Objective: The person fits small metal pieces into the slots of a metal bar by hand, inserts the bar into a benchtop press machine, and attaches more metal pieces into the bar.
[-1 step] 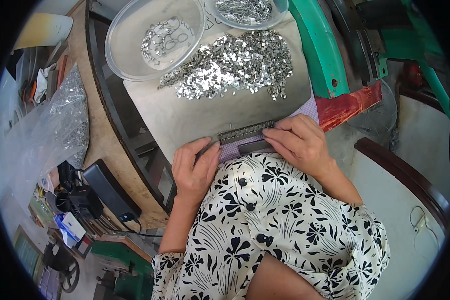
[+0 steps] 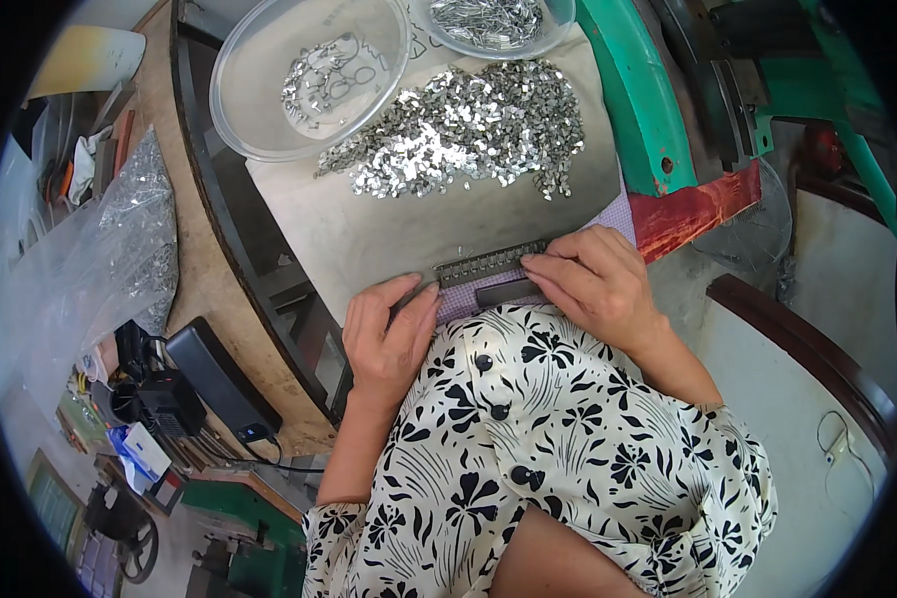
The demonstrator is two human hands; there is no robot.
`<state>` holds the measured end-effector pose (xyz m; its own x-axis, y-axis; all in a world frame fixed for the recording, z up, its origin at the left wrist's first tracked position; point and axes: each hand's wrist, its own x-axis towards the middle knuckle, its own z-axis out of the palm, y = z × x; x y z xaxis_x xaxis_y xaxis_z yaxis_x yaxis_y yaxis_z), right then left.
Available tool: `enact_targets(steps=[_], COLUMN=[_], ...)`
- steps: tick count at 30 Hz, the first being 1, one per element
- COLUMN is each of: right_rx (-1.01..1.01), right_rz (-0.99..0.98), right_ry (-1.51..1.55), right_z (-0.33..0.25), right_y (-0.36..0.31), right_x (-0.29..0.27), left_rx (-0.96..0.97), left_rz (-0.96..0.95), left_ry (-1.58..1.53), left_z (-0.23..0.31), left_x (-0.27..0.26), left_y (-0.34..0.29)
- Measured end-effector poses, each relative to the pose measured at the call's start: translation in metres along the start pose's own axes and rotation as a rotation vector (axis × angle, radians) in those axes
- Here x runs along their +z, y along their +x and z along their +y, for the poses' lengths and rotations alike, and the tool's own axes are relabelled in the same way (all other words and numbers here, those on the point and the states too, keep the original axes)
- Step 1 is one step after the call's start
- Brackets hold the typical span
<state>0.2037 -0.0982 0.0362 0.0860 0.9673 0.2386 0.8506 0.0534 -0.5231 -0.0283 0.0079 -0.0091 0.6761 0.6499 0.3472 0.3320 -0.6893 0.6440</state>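
A narrow grey metal strip with a row of small slots and pieces (image 2: 480, 264) lies across the near edge of the work surface. My left hand (image 2: 387, 329) is at its left end, thumb and forefinger closed on that end. At the right end, the fingers of my right hand (image 2: 593, 284) pinch the strip. Just nearer to me, a dark flat bar (image 2: 506, 291) rests on a purple checked cloth (image 2: 456, 302), its right end beside my right fingers. Beyond the strip spreads a large pile of small shiny metal pieces (image 2: 468, 130).
A clear round tub (image 2: 231, 118) with some metal parts stands at the far left, and another tub (image 2: 558, 38) of thin metal parts at the back. A green machine frame (image 2: 636, 100) and a red-painted beam (image 2: 703, 211) border the right. Left is a wooden bench (image 2: 204, 224) with a plastic bag (image 2: 149, 234).
My right fingers have shifted very slightly left along the strip. Everything else looks the same.
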Motion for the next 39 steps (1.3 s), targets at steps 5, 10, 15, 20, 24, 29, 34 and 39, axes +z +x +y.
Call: enact_targets(steps=[5, 10, 15, 20, 24, 29, 34, 39], right_rx=[-0.056, -0.086, -0.122, -0.092, -0.070, -0.080, -0.114, -0.141], right_rz=[-0.047, -0.076, 0.005, 0.080, 0.099, 0.092, 0.037, -0.038], right_ry=[-0.078, -0.140, -0.149, -0.085, -0.087, -0.118, -0.140, -0.195], right_z=[0.001, 0.000, 0.001, 0.005, 0.006, 0.004, 0.005, 0.004], right_y=[0.005, 0.007, 0.002, -0.015, -0.018, -0.011, 0.001, 0.005], right_x=[0.004, 0.005, 0.007, 0.001, -0.002, 0.001, 0.006, 0.006], left_rx=[-0.037, -0.031, -0.037, -0.034, -0.059, -0.063, -0.075, -0.084], left_rz=[0.003, 0.011, 0.014, 0.000, 0.018, 0.024, 0.026, 0.019], left_ry=[-0.024, -0.024, -0.035, -0.039, -0.063, -0.071, -0.061, -0.057], left_z=[0.000, 0.000, -0.001, -0.001, -0.001, 0.000, 0.002, 0.002], left_x=[0.001, 0.002, 0.002, 0.000, 0.002, 0.003, 0.003, 0.002], left_y=[-0.001, -0.001, -0.001, 0.000, 0.000, 0.000, 0.000, 0.000])
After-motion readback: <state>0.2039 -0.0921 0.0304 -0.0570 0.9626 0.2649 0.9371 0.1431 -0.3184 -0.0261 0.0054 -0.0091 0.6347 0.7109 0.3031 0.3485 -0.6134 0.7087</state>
